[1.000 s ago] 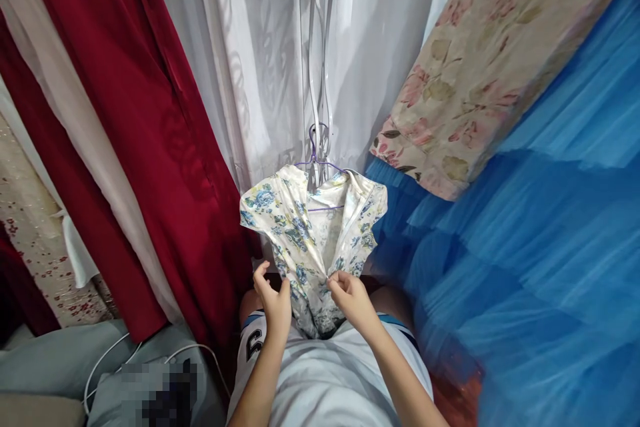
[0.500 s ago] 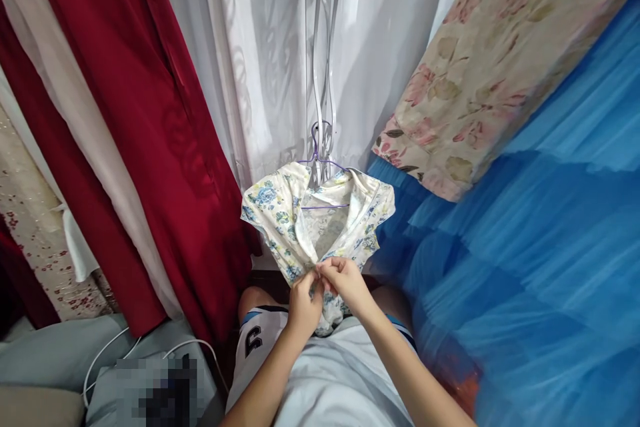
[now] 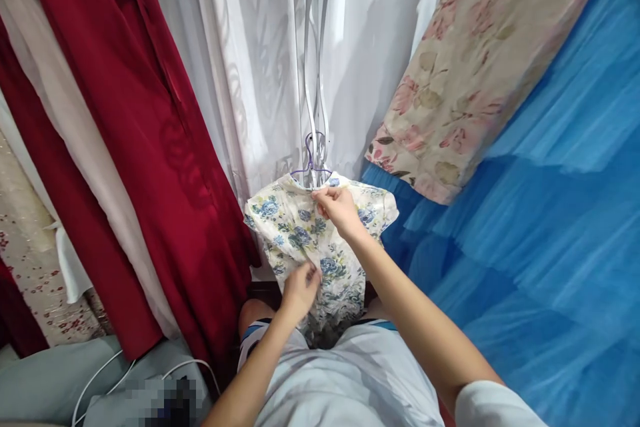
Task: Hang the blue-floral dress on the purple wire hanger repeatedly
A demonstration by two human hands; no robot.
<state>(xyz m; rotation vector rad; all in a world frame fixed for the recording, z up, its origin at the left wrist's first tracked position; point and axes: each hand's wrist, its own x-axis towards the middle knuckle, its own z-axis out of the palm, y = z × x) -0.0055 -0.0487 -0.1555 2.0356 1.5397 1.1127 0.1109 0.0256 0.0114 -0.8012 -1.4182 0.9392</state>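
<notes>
A white short-sleeved blouse with blue flowers and yellow-green leaves hangs in front of me on a thin purple hanger. Its two front edges lie together down the middle. At the neckline, my right hand pinches the top of the front edge between thumb and fingers. Lower down, my left hand has its fingers curled in on the blouse's front edge, slightly blurred. The hem bunches near my lap, and its lower part is partly hidden.
White metal bars stand before white curtains. Long red cloth hangs at left. Floral fabric and blue tulle hang at right. A grey cushioned surface with a white cable is at lower left.
My right hand has gone up from the middle front to the neckline. The blouse's open neck has been drawn together, and its front now lies flatter. My left hand stays low.
</notes>
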